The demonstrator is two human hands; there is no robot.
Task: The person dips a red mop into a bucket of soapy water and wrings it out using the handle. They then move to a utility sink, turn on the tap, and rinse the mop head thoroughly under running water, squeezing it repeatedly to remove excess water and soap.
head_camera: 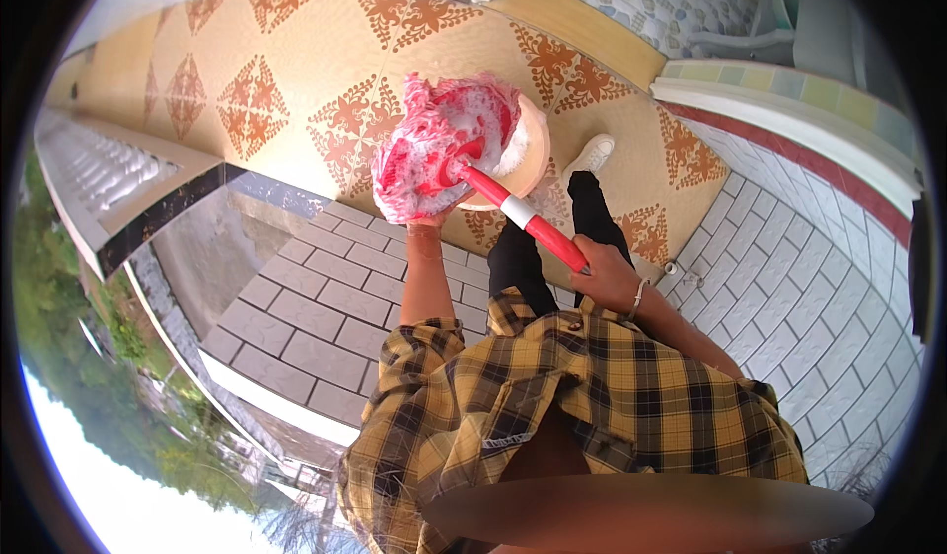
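Note:
A mop with a red and white handle (519, 212) slants up from my body over the tiled floor. Its pink, stringy mop head (425, 154) is coated in white suds. My right hand (603, 273) is closed around the near end of the handle and wears a bracelet at the wrist. At the lower edge of the mop head, my left hand (429, 218) holds the wet strands; suds and strands hide most of its fingers. A pale peach basin (538, 143) with foam inside stands beneath, partly covered by the mop head.
My white shoe (594, 153) stands just right of the basin. Patterned floor tiles (251, 106) extend to the left, beside a white balustrade (111, 169). Grey tiles (325, 324) lie left of my legs. A doorway sill (584, 25) and a tiled wall (799, 147) bound the right.

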